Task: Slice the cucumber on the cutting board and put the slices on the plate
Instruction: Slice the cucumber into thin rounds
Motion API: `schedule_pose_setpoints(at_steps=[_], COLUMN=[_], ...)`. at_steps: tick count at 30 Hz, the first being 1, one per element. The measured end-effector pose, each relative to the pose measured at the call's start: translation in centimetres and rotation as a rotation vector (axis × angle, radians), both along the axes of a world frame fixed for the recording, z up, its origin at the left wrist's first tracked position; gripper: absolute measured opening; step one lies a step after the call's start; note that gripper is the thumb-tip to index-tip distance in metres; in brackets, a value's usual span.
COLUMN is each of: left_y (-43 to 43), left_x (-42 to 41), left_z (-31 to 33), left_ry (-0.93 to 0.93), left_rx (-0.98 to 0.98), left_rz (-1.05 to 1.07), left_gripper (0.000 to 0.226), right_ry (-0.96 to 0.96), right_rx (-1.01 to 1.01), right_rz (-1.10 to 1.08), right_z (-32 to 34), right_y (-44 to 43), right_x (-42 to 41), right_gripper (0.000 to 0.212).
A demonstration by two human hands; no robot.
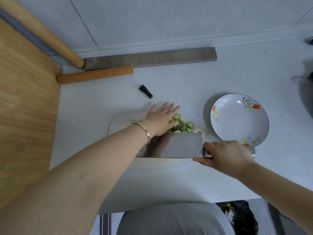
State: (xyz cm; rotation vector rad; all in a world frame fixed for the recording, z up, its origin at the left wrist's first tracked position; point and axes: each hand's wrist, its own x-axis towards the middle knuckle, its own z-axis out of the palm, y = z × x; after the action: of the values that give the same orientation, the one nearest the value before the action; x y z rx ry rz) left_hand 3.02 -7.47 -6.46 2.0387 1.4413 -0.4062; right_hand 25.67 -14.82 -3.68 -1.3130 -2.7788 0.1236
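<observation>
Several thin cucumber slices (183,125) lie in a heap on a pale cutting board (118,122). My left hand (160,118) lies flat and open on the left part of the heap, fingers spread. One stray slice (134,122) sits left of my wrist. My right hand (227,155) grips the handle of a wide cleaver (176,145), whose blade lies tilted along the near side of the slices. A white plate (237,122) with flower prints stands to the right, with nothing on it. A dark cucumber end piece (146,91) lies on the counter behind the board.
A wooden board (25,107) leans at the left. Two wooden rolling pins (94,74) and a grey block (150,58) lie at the back by the wall. Dark cookware (306,95) stands at the far right edge. The counter's front edge runs close to my body.
</observation>
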Motion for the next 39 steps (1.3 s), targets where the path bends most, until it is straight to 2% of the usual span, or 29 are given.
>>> schedule_pose_setpoints(at_steps=[4, 6, 7, 9, 11, 12, 14, 17, 20, 27, 30, 36, 39], left_y=[-0.6, -1.3, -1.9, -3.6, -5.5, -6.4, -8.2, -9.9, -10.6, -11.8, -11.8, -11.1, -10.7], left_x=[-1.7, -3.0, -3.8, -5.5, -6.6, -6.8, -6.5, -5.4, -5.4, -7.5, -7.2, -4.4, -2.8], left_z=[2.7, 4.2, 4.7, 5.1, 4.2, 3.4, 1.5, -0.8, -1.5, -1.8, -2.2, -2.9, -3.2], left_ry=[-0.111, -0.247, -0.349, -0.527, -0.548, -0.516, -0.431, -0.255, -0.171, -0.090, -0.198, -0.360, -0.458], left_rx=[0.179, 0.327, 0.423, 0.643, 0.767, 0.751, 0.574, 0.294, 0.290, 0.296, 0.271, 0.310, 0.325], left_rz=[0.077, 0.233, 0.362, 0.669, 0.910, 0.953, 0.862, 0.476, 0.314, 0.375, 0.426, 0.509, 0.674], left_gripper=[0.049, 0.043, 0.038, 0.030, 0.023, 0.020, 0.016, 0.039, 0.036, 0.037, 0.042, 0.037, 0.028], right_ry=[-0.075, -0.172, -0.139, 0.057, 0.249, 0.325, 0.467, 0.530, 0.499, 0.484, 0.564, 0.633, 0.624], right_rx=[-0.060, -0.206, -0.339, -0.543, -0.679, -0.763, -0.950, -1.095, -1.125, -1.177, -1.169, -1.149, -1.135], right_rz=[-0.088, -0.239, -0.363, -0.543, -0.652, -0.706, -0.824, -0.907, -0.898, -0.902, -0.959, -1.025, -1.007], right_z=[1.1, 1.5, 1.5, 1.0, 0.6, 0.5, 0.2, -0.3, -1.0, -2.3, -2.3, -1.3, -0.6], right_y=[-0.4, -0.6, -0.8, -1.3, -1.4, -1.3, -1.0, -0.9, -1.4, -3.0, -3.0, -2.5, -2.2], right_x=[0.7, 0.5, 0.2, -0.6, -1.7, -2.4, -3.7, -5.2, -6.3, -7.5, -7.0, -6.7, -7.0], right_gripper=[0.049, 0.045, 0.043, 0.046, 0.051, 0.051, 0.053, 0.055, 0.055, 0.055, 0.053, 0.054, 0.056])
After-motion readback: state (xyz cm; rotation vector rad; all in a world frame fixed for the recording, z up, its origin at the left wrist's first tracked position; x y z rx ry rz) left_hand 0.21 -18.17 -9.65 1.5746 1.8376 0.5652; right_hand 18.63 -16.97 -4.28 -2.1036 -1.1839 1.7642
